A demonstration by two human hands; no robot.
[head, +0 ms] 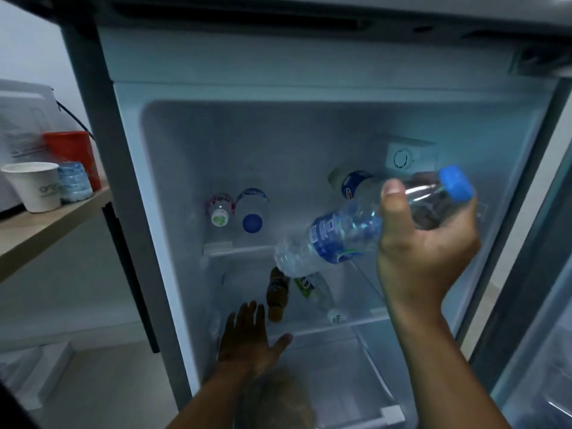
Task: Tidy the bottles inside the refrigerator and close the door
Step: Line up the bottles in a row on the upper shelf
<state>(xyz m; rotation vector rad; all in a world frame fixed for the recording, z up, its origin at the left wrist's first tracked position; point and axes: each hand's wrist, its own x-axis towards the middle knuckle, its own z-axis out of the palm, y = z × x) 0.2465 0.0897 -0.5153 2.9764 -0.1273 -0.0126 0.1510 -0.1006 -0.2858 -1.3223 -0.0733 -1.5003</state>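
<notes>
The refrigerator [173, 187] stands open in front of me. My right hand [424, 243] grips a clear water bottle [343, 233] with a blue cap and blue label, held tilted in front of the upper shelf. My left hand [247, 339] is flat with its fingers spread, reaching towards the lower shelf, holding nothing. Two bottles stand upright on the upper shelf at the left: one with a white-green cap [220, 212], one with a blue cap [252, 216]. Another bottle [349, 182] lies on that shelf at the right. On the lower shelf lie a brown bottle [277, 294] and a green-labelled bottle [318, 294].
The fridge door [544, 320] hangs open at the right edge. A wooden counter [37, 233] at the left carries a white paper cup [34, 185], a crumpled plastic bottle [74, 182], a red container [72, 147] and a white appliance. A clear drawer [340, 382] sits below the lower shelf.
</notes>
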